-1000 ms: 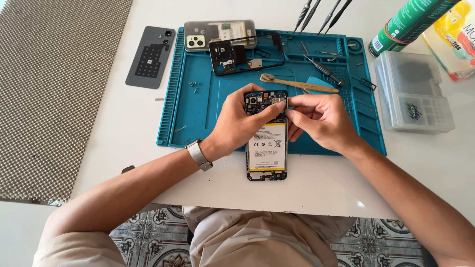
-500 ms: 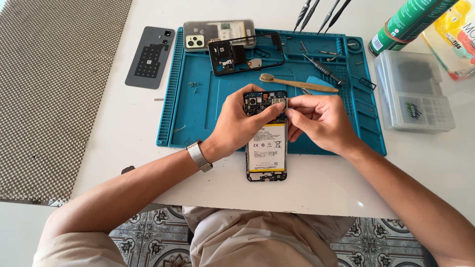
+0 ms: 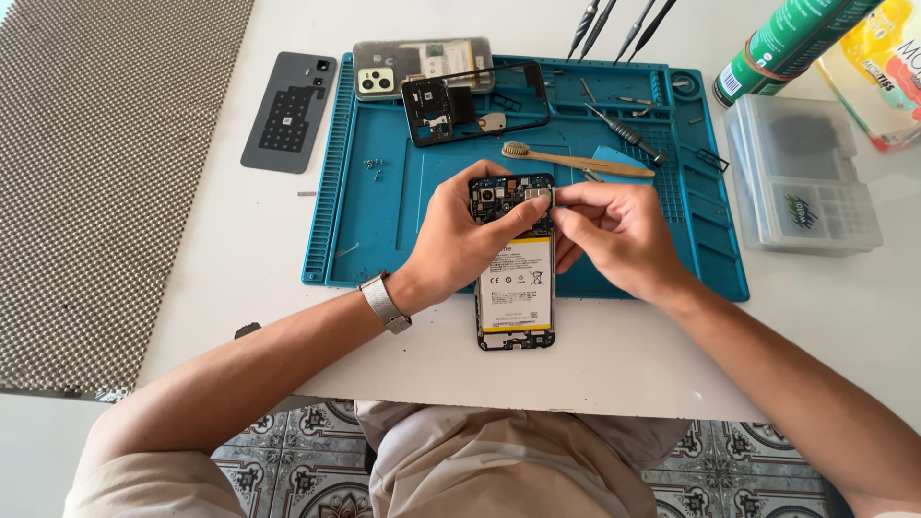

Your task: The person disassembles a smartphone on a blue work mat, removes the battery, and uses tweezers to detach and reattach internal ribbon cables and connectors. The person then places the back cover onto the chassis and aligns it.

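Note:
An opened phone (image 3: 516, 288) lies face down, its battery and circuit board bare, half on the teal repair mat (image 3: 384, 221) and half on the white table. My left hand (image 3: 460, 240) grips its upper left side, thumb across the board. My right hand (image 3: 609, 230) pinches a small metal part (image 3: 539, 197) at the phone's top right corner. A metal-banded watch sits on my left wrist.
On the mat lie a black phone frame (image 3: 475, 101), a back cover with camera (image 3: 422, 65), a wooden brush (image 3: 576, 160), a screwdriver (image 3: 628, 132) and small screws (image 3: 374, 168). A grey cover (image 3: 288, 110) lies left; a clear box (image 3: 801, 177), green can (image 3: 782, 48) right.

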